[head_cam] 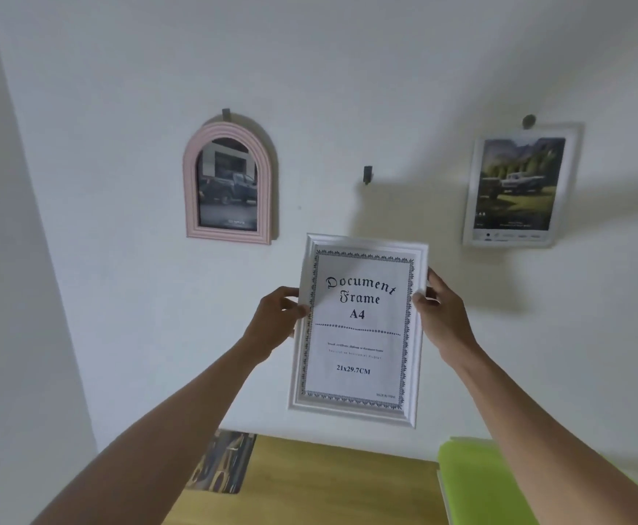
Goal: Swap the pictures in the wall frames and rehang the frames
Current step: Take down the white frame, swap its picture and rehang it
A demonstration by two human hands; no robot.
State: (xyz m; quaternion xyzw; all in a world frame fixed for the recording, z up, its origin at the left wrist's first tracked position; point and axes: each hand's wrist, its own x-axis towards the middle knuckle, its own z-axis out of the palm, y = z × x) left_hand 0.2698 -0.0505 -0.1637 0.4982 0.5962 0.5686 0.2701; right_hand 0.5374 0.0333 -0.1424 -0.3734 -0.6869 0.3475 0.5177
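- Worktop [328, 483] of pale wood lies nearest, at the bottom of the view, with a printed picture [220, 462] lying flat at its left end and a green folder [480, 483] at its right; both are well below the hands and out of the way of the lift.
- Left hand [273, 322] grips the left rail of the white frame [359, 331], thumb on the front face and the fingers curled behind it; right hand [442, 312] pinches the right rail the same way, slightly higher.
- The white frame is held upright in the air in front of the wall, tilted a little clockwise, still showing its stock "Document Frame A4" insert.
- Its top edge sits below the bare hook [367, 174], which stands between the two hung frames; judging by that, the step in hand is either taking this frame down or putting it back up, and the pictures do not settle which.
- For hanging, I would level the frame first, then raise it until the hanger on the back clears the hook, and lower it on; the hanger is hidden, so it has to be found by feel.
- Keep both grips at mid-height so the frame does not swing.
- Farther off, the pink arched frame [228, 183] hangs left, holding a dark truck picture.
- The clear frame [521, 185] hangs right with a landscape truck print; leave room on both sides.
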